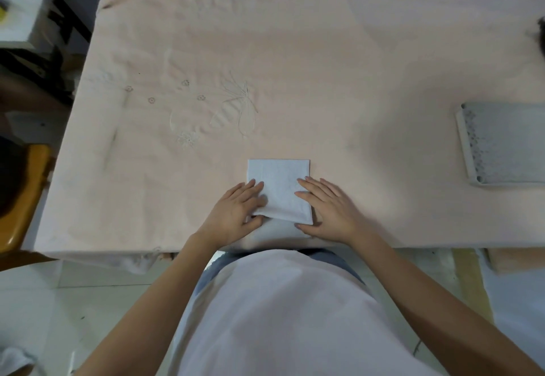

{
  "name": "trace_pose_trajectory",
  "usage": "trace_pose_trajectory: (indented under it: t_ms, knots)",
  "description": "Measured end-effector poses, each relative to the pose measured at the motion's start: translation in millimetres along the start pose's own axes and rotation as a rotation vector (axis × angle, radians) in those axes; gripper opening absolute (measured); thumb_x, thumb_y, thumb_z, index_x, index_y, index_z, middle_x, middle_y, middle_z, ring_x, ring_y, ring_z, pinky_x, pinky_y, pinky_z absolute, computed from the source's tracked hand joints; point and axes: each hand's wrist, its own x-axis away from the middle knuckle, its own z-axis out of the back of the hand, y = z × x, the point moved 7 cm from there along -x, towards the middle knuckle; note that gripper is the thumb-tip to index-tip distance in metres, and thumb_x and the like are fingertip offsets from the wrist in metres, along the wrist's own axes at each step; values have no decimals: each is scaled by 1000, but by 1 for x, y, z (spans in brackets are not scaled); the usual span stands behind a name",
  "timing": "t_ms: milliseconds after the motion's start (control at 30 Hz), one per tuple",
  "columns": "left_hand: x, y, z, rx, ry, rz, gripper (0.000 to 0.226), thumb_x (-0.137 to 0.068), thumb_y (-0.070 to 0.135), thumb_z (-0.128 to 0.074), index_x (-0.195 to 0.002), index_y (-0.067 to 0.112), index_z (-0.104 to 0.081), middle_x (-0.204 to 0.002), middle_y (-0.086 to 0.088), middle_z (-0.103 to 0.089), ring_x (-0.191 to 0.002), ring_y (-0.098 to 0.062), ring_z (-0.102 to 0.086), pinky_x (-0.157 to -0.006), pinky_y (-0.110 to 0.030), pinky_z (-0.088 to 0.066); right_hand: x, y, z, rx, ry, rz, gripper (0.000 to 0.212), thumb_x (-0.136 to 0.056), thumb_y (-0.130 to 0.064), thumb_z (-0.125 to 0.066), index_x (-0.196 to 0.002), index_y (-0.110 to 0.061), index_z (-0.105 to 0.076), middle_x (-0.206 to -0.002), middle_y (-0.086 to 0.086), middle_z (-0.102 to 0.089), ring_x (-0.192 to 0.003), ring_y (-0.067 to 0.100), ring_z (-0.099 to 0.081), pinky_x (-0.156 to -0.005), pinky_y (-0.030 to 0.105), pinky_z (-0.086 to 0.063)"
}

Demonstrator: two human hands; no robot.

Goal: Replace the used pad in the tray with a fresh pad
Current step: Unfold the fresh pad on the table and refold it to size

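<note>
Nearest me, at six o'clock on the table, my two hands rest on a folded white square pad (280, 190) of soft paper-like material. My left hand (236, 213) lies flat along the pad's left edge, fingers straight and pointing toward one o'clock, the fingertips on top of the sheet; the thumb sits at the pad's near left corner, where the lower edge is lifted a little off the cloth, though I cannot tell whether it is tucked under. My right hand (327, 207) lies flat on the pad's right side, fingers spread and stretched toward ten o'clock over the sheet, thumb running along the near right corner. Neither hand pinches anything; both press down with straight fingers. So the pad sits between my hands, its far half bare and reaching toward twelve o'clock.

Everything lies on a pale pink tablecloth (324, 80) with faint embroidered flowers (230, 110) at eleven o'clock.

Well apart, at three o'clock near the table's right edge, a shallow grey rectangular tray (462, 139) holds a grey, speckled pad lining (507, 142) that fills it.

An orange chair seat (20, 198) shows at nine o'clock, off the table.
</note>
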Motion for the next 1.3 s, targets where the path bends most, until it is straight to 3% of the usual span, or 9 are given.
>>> trace_pose_trajectory:
  t_ms: [100, 200, 333, 567, 733, 833, 1000, 1100, 1300]
  knots:
    - [-7, -1, 16, 147, 27, 95, 50, -86, 45, -37, -106, 12, -69, -128, -4, -62, -125, -22, -53, -106, -29, -32, -4, 1, 11, -84, 132, 26, 43, -78, -43, -62, -111, -17, -66, -133, -1, -57, -127, 14, -50, -111, 34, -31]
    - [-13, -9, 34, 405, 34, 257, 47, -83, 52, -39, -101, 20, -68, -97, 5, -69, -91, -13, -61, -82, -30, -46, -11, 1, 25, -180, 270, -2, 26, -80, -31, -61, -97, -13, -71, -113, -2, -68, -111, 11, -59, -107, 29, -35]
    - [-18, -16, 47, 649, 41, 375, 24, -80, 34, -72, -100, 27, -62, -96, 15, -66, -91, -2, -59, -82, -17, -45, -24, 9, 47, -401, 373, -170, 16, -81, -20, -65, -91, -9, -70, -92, -1, -70, -87, 17, -62, -82, 27, -45]
    - [-53, -43, 79, 731, 236, 467, 22, -80, 2, -69, -100, 7, -62, -91, -3, -67, -84, -16, -63, -82, -26, -51, -66, 38, 63, -587, 368, -378, 19, -83, -25, -70, -84, -8, -62, -83, 1, -65, -77, 18, -59, -71, 39, -51]
    - [-97, -63, 91, 751, 209, 571, 19, -81, 1, -67, -96, 10, -58, -84, 1, -61, -72, -11, -57, -67, -14, -48, -107, 66, 57, -698, 328, -549, 20, -83, -34, -69, -83, -17, -58, -76, 0, -62, -70, 21, -58, -67, 41, -49]
    - [-119, -83, 86, 756, 185, 651, 20, -81, 3, -66, -96, 15, -58, -81, 3, -60, -72, -16, -59, -74, -31, -54, -127, 80, 53, -689, 319, -595, 27, -82, -37, -69, -80, -12, -56, -73, 4, -61, -67, 24, -56, -64, 42, -48]
    - [-148, -102, 73, 610, 121, 749, 10, -79, 4, -60, -82, 13, -54, -71, 1, -55, -65, -19, -50, -58, -26, -44, -150, 89, 54, -473, 255, -555, 44, -83, -32, -70, -60, -16, -35, -64, 1, -44, -60, 16, -38, -52, 25, -29]
    - [-157, -107, 65, 514, 54, 801, 15, -80, 11, -61, -77, 15, -48, -69, 4, -52, -69, -21, -51, -61, -27, -40, -156, 97, 49, -374, 184, -595, 49, -83, -33, -70, -58, -21, -30, -66, 0, -46, -60, 16, -39, -50, 12, -29]
    - [-160, -116, 57, 492, 55, 855, 34, -79, 20, -70, -109, 15, -57, -89, 5, -59, -83, -18, -57, -70, -26, -42, -161, 109, 36, -342, 126, -632, 32, -79, -37, -73, -73, -17, -49, -71, -2, -52, -67, 15, -47, -50, 18, -25]
